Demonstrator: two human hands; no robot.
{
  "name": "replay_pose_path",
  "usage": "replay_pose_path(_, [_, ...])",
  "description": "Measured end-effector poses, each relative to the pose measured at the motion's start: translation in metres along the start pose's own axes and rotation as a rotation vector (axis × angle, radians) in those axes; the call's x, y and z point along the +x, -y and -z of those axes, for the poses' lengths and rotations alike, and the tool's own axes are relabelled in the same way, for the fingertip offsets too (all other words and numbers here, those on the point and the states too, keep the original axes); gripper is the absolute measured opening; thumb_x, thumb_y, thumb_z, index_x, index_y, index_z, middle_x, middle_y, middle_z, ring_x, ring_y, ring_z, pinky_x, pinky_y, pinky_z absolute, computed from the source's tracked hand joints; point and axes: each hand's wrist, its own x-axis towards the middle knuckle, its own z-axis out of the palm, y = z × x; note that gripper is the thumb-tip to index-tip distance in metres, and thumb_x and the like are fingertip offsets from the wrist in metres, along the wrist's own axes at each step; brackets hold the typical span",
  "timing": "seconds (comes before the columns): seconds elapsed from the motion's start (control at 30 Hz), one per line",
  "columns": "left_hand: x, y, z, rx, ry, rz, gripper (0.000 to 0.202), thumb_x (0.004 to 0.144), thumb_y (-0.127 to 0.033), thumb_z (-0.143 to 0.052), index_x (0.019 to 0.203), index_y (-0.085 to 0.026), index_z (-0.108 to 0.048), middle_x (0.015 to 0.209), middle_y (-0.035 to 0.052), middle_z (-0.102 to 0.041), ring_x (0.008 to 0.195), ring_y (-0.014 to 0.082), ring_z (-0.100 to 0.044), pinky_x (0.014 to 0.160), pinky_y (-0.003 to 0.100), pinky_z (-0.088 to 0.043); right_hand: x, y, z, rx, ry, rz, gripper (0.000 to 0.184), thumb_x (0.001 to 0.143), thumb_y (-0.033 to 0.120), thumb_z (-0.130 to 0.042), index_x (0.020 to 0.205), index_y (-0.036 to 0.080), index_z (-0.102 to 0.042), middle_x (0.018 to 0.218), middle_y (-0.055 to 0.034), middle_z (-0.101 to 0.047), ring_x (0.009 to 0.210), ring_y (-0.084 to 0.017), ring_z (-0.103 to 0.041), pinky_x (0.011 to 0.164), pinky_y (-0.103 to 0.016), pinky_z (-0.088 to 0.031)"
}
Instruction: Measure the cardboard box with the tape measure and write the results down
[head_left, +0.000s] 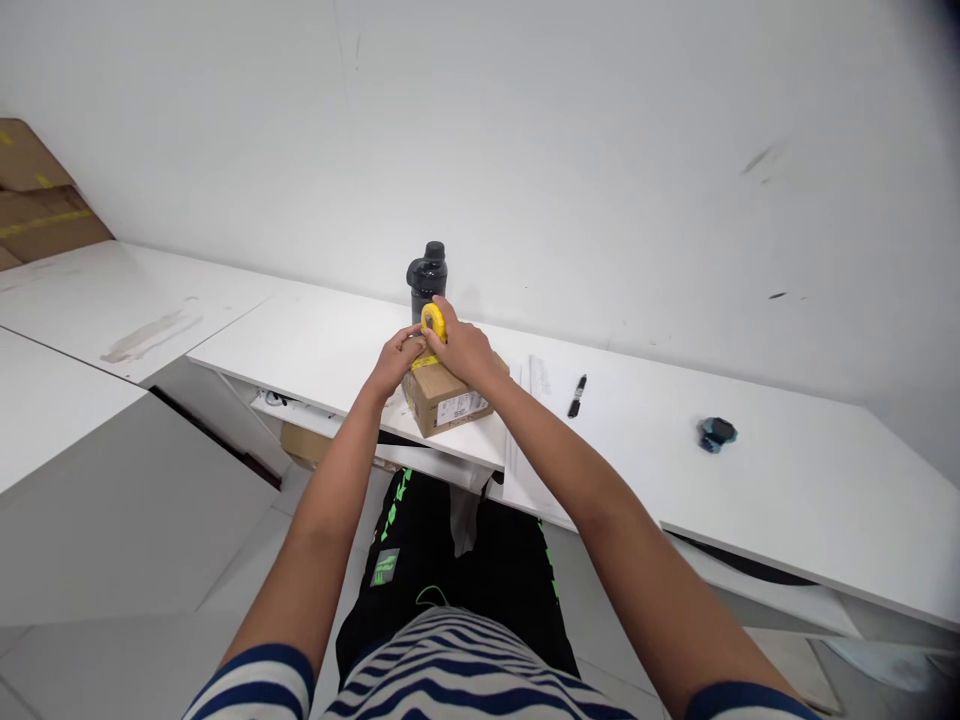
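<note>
On the white desk (330, 345) sits a small cardboard box (442, 385) with a printed label on its near side. A yellow strip (425, 361) lies across its top. Over the box's far left part, my right hand (465, 350) is closed around a yellow tape measure (433, 320). My left hand (397, 362) is at the box's left side, its fingers bent together with the tips close to the tape measure. What those fingers pinch, if anything, is hidden. Just behind the hands stands a dark water bottle (427, 275).
To the right of the box lie sheets of paper (536, 380) and a black marker (577, 395). Farther right is a small dark and teal object (716, 433). Cardboard boxes (45, 200) with yellow tape stand at far left. A white wall (562, 180) borders the desk's back.
</note>
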Motion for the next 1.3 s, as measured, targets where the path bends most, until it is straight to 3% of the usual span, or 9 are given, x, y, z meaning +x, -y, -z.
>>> replay_pose_path(0.23, [0.007, 0.006, 0.0, 0.018, -0.047, 0.005, 0.042, 0.071, -0.036, -0.069, 0.108, -0.015, -0.068, 0.106, 0.0074, -0.071, 0.092, 0.0195, -0.065, 0.087, 0.034, -0.051, -0.02, 0.008, 0.014, -0.156, 0.016, 0.004, 0.059, 0.095, 0.046, -0.045, 0.15, 0.027, -0.036, 0.097, -0.0097, -0.074, 0.086, -0.03, -0.066, 0.07, -0.035, -0.046])
replay_pose_path(0.33, [0.009, 0.006, 0.0, 0.032, -0.051, 0.016, 0.042, 0.07, -0.034, -0.069, 0.106, -0.014, -0.069, 0.106, 0.0077, -0.071, 0.089, 0.0188, -0.065, 0.085, 0.034, -0.051, -0.056, 0.011, 0.026, -0.213, 0.003, -0.033, 0.056, 0.094, 0.046, -0.046, 0.148, 0.029, -0.041, 0.099, -0.0075, -0.074, 0.084, -0.028, -0.067, 0.063, -0.031, -0.043])
replay_pose_path(0.5, [0.013, 0.011, 0.0, 0.026, -0.039, 0.02, 0.044, 0.069, -0.035, -0.069, 0.107, -0.014, -0.07, 0.101, 0.0069, -0.072, 0.085, 0.0182, -0.064, 0.083, 0.034, -0.052, -0.127, 0.006, 0.039, -0.218, -0.075, -0.132, 0.056, 0.093, 0.046, -0.047, 0.145, 0.026, -0.047, 0.088, -0.004, -0.075, 0.064, -0.021, -0.064, 0.052, -0.027, -0.037])
replay_pose_path(0.63, [0.017, 0.015, -0.001, 0.015, -0.053, -0.001, 0.043, 0.069, -0.036, -0.069, 0.105, -0.014, -0.071, 0.1, 0.0067, -0.073, 0.085, 0.0189, -0.065, 0.083, 0.035, -0.053, -0.148, 0.002, 0.038, -0.182, -0.145, -0.156, 0.054, 0.092, 0.046, -0.047, 0.141, 0.024, -0.051, 0.086, -0.0047, -0.075, 0.065, -0.02, -0.065, 0.054, -0.027, -0.039])
replay_pose_path(0.83, [0.012, 0.01, -0.004, 0.004, -0.065, -0.007, 0.041, 0.068, -0.035, -0.069, 0.103, -0.014, -0.07, 0.099, 0.0061, -0.073, 0.085, 0.0186, -0.065, 0.082, 0.034, -0.053, -0.126, 0.005, 0.041, -0.147, -0.055, -0.161, 0.061, 0.094, 0.054, -0.043, 0.148, 0.025, -0.042, 0.094, -0.0078, -0.075, 0.068, -0.025, -0.066, 0.056, -0.031, -0.041])
replay_pose_path(0.97, [0.006, 0.005, -0.006, -0.011, -0.015, -0.008, 0.04, 0.067, -0.034, -0.069, 0.102, -0.014, -0.069, 0.098, 0.0055, -0.072, 0.084, 0.0176, -0.064, 0.081, 0.033, -0.052, -0.089, 0.007, 0.039, -0.112, 0.018, -0.138, 0.068, 0.095, 0.056, -0.041, 0.154, 0.025, -0.029, 0.111, -0.0118, -0.072, 0.083, -0.03, -0.067, 0.063, -0.036, -0.046])
replay_pose_path(1.17, [0.006, 0.006, -0.006, -0.05, 0.01, -0.002, 0.038, 0.069, -0.035, -0.07, 0.102, -0.015, -0.067, 0.093, 0.0051, -0.071, 0.085, 0.0184, -0.064, 0.082, 0.034, -0.05, -0.018, 0.002, 0.02, -0.166, 0.077, -0.053, 0.071, 0.095, 0.05, -0.041, 0.156, 0.019, -0.021, 0.106, -0.0158, -0.072, 0.089, -0.034, -0.066, 0.073, -0.041, -0.048])
replay_pose_path(1.3, [0.005, 0.009, -0.006, -0.066, 0.004, -0.017, 0.041, 0.071, -0.034, -0.069, 0.108, -0.016, -0.066, 0.095, 0.005, -0.07, 0.086, 0.0192, -0.064, 0.083, 0.034, -0.05, -0.003, -0.008, 0.016, -0.056, 0.092, -0.047, 0.074, 0.094, 0.053, -0.04, 0.157, 0.02, -0.019, 0.106, -0.0145, -0.072, 0.087, -0.033, -0.066, 0.073, -0.042, -0.049])
